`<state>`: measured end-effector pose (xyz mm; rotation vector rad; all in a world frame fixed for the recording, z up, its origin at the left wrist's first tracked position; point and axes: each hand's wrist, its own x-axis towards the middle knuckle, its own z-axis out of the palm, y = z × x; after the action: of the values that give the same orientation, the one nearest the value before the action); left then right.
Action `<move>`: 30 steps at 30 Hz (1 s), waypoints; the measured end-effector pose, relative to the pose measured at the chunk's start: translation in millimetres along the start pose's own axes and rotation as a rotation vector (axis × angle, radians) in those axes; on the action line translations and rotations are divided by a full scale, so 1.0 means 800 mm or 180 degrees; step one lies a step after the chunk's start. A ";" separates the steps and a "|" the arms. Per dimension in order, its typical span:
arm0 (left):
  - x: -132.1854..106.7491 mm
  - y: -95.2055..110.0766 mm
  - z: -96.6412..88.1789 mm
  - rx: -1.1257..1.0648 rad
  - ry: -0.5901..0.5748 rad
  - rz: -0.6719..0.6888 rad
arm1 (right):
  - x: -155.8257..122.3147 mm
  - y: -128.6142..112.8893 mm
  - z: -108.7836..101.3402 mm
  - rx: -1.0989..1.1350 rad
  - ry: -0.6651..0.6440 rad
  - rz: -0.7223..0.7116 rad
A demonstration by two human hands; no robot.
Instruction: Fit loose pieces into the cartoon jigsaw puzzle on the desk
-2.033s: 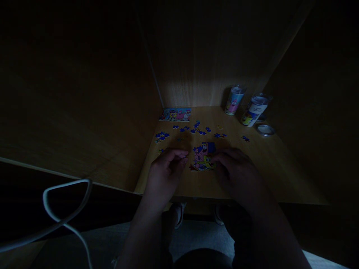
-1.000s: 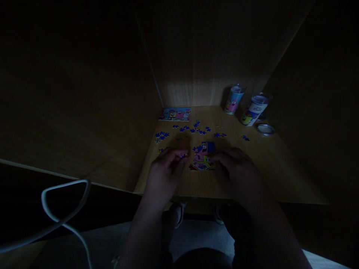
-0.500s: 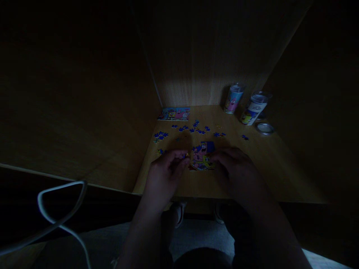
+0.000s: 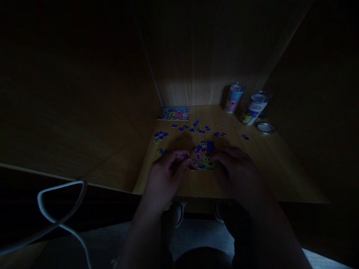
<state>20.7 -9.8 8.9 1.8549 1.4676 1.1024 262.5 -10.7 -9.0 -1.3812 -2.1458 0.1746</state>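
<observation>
Barely anything's moved: left hand (image 4: pixel 165 170) has crept right, pinching a small puzzle piece (image 4: pixel 185 155) just off the left edge of the half-built puzzle (image 4: pixel 203 156) on the table (image 4: pixel 269 164). Right hand (image 4: pixel 237 170) rests curled at the puzzle's right edge; can't tell if it holds anything.

Very dim, underexposed frame — one pale light patch on the back wall (image 4: pixel 190 89).
</observation>
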 end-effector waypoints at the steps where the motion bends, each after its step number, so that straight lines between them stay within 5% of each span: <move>1: 0.000 0.000 0.000 0.0038 0.0004 0.0012 | 0.000 0.000 0.000 0.0002 -0.0007 -0.0001; 30: -0.003 -0.003 0.014 0.1033 -0.0244 0.0637 | 0.000 0.003 0.001 0.0031 -0.0008 -0.0030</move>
<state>28.6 -10.7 0.5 2.2833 1.5128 0.9092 264.1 -9.5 -10.8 -1.3658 -2.1503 0.1830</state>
